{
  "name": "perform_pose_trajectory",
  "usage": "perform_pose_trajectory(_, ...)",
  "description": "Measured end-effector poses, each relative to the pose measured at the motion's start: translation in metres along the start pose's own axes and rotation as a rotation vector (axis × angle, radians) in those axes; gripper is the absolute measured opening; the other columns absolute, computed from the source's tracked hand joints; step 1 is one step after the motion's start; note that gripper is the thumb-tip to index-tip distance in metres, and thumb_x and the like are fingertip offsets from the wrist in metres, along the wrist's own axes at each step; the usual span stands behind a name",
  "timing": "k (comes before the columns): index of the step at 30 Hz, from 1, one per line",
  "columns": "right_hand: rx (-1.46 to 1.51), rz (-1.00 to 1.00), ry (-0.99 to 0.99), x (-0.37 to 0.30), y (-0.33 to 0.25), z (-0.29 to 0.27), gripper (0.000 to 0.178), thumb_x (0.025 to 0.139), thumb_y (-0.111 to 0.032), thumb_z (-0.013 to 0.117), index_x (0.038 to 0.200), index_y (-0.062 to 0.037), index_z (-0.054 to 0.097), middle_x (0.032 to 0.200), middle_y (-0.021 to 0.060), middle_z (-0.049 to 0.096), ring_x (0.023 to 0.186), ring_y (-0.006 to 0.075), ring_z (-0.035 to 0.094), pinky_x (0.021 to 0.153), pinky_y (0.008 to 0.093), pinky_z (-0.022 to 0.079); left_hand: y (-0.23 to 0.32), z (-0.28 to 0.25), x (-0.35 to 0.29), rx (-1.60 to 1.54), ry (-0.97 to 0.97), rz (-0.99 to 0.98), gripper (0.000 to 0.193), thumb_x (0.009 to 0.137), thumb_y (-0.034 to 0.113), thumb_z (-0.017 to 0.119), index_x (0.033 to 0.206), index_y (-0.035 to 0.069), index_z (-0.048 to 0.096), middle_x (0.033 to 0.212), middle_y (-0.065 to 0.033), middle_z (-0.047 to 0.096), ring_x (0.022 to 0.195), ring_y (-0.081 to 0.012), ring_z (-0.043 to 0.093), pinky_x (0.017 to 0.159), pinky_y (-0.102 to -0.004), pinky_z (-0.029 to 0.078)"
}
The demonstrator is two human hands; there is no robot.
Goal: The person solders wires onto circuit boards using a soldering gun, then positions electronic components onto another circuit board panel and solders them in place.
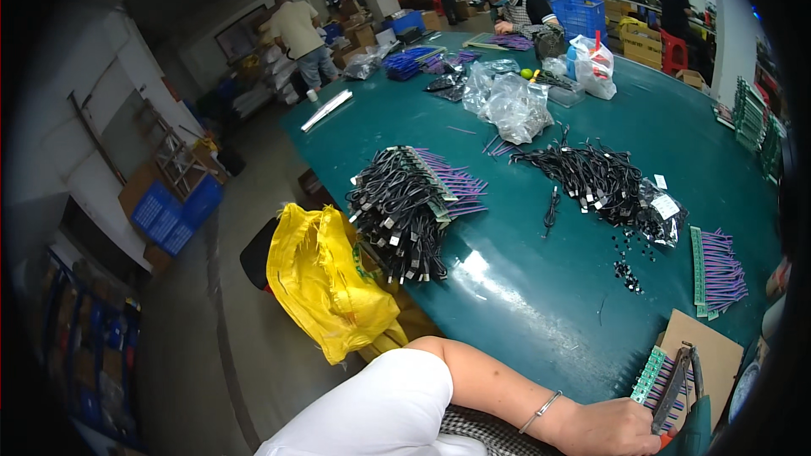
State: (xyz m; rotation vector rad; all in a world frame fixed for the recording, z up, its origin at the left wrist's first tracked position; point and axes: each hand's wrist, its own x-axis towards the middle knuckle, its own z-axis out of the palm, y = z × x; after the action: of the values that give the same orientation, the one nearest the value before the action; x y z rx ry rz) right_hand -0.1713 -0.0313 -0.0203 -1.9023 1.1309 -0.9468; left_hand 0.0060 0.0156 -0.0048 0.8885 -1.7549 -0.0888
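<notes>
My left hand (612, 427) is closed at the lower right, a thin silver bracelet on its wrist. What its fingers hold is hidden. Just past the knuckles is a dark metal tool (673, 384) with two long bars that meet at the far end. An orange-red bit shows at my fingertips. Under the tool lies a green circuit board strip (650, 374) with purple wires, on a brown cardboard sheet (714, 353). Another such strip (699, 272), its purple wires (724, 272) pointing right, lies beyond the cardboard. My right hand is out of the picture.
Black cables are heaped on the green table (541, 312), one pile (397, 219) with board strips, another (583, 173) farther right. Small black parts (627, 274) lie scattered nearby. A yellow sack (329, 279) hangs at the left edge. Plastic bags (511, 105) and a seated person (515, 13) are farther back.
</notes>
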Motion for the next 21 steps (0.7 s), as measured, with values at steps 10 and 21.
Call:
perform_pose_trajectory(10, 0.477, 0.348, -0.116, -0.013, -0.018, -0.010, 0.038, 0.072, 0.009, 0.068, 0.105, 0.0048, 0.050, 0.082, 0.0077, 0.059, 0.061, 0.0122, 0.054, 0.052, 0.0222, 0.045, 0.000, 0.007, -0.009, -0.416, -0.134, -0.571, 0.010, 0.064, 0.009, 0.065, 0.063, 0.002, 0.058, 0.057, -0.0132, 0.056, 0.056, -0.0267, 0.057, 0.051, -0.0336, 0.044)
perform_pose_trajectory(21, 0.574, 0.357, 0.018, -0.017, -0.010, -0.008, 0.063, 0.069, -0.006, 0.070, 0.121, 0.0069, 0.037, 0.075, 0.0131, 0.057, 0.053, 0.0158, 0.054, 0.047, 0.0244, 0.047, -0.027, -0.017, -0.023, -0.701, -0.307, -1.193, 0.009, 0.082, 0.003, 0.058, 0.087, -0.003, 0.063, 0.075, -0.0061, 0.065, 0.067, -0.0093, 0.061, 0.063, -0.0222, 0.052)
